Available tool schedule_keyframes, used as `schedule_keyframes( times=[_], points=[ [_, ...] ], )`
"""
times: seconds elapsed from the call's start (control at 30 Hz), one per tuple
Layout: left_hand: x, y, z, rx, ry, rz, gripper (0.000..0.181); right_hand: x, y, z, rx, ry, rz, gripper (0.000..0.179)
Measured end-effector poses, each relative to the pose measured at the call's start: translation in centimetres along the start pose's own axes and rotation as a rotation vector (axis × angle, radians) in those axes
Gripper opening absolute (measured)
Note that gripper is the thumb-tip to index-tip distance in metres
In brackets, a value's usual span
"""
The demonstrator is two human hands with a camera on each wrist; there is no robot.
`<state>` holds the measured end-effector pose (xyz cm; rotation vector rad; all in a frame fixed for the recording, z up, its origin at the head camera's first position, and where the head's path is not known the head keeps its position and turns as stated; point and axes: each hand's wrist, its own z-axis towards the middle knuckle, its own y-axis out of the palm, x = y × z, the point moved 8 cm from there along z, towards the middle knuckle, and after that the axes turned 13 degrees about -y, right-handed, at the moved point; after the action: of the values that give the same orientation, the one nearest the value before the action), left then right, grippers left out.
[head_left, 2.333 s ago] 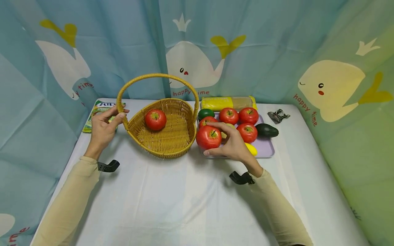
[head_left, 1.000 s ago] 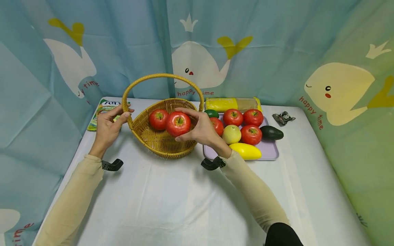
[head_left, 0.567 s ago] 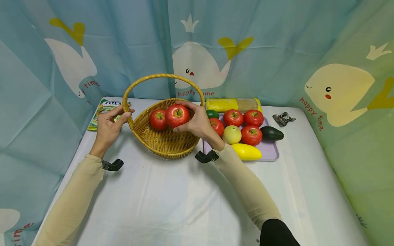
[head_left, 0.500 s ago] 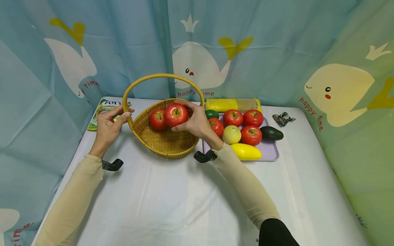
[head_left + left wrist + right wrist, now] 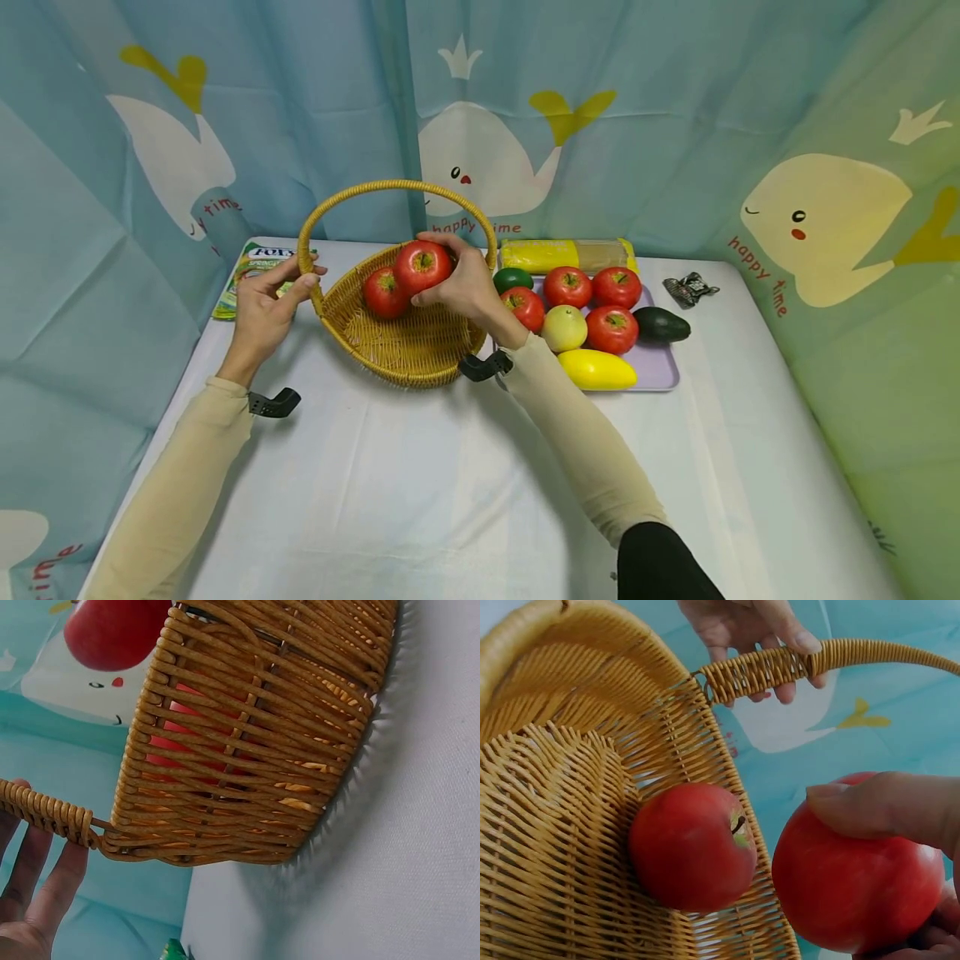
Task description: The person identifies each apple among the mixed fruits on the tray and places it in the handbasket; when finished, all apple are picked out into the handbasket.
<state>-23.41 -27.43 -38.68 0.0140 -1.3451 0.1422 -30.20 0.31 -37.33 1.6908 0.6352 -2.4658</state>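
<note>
A wicker basket (image 5: 412, 354) with a tall hooped handle stands on the table. My left hand (image 5: 268, 310) grips the lower left end of that handle; in the left wrist view its fingers (image 5: 60, 889) wrap the woven part. My right hand (image 5: 467, 283) holds a red apple (image 5: 422, 265) between thumb and fingers, above the basket's back part. Inside the basket lies another red apple (image 5: 385, 294), leaning near the back left wall. From the right wrist, the held apple (image 5: 855, 877) shows beside and above the rim, apart from the apple (image 5: 692, 847) in the basket.
To the right, a lilac tray (image 5: 660, 367) bears several red apples (image 5: 613, 329), a pale green round fruit (image 5: 564, 328), a yellow fruit (image 5: 597, 370) and dark green avocados (image 5: 662, 324). Behind it lies a yellow packet (image 5: 566, 255). A black wrapper (image 5: 691, 289) and a green packet (image 5: 232, 292) flank these.
My right hand has carried the apple from over the tray leftward to above the basket, lately drifting further left and back. My left hand keeps its grip on the handle.
</note>
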Motion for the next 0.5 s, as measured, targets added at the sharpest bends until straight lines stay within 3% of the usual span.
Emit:
schedule_keyframes(
  times=[0.5],
  points=[
    [0.2,0.0,0.0,-0.01,0.005,-0.033,0.034,1.6,0.0,1.3,0.033,0.102,-0.071,0.094]
  ],
)
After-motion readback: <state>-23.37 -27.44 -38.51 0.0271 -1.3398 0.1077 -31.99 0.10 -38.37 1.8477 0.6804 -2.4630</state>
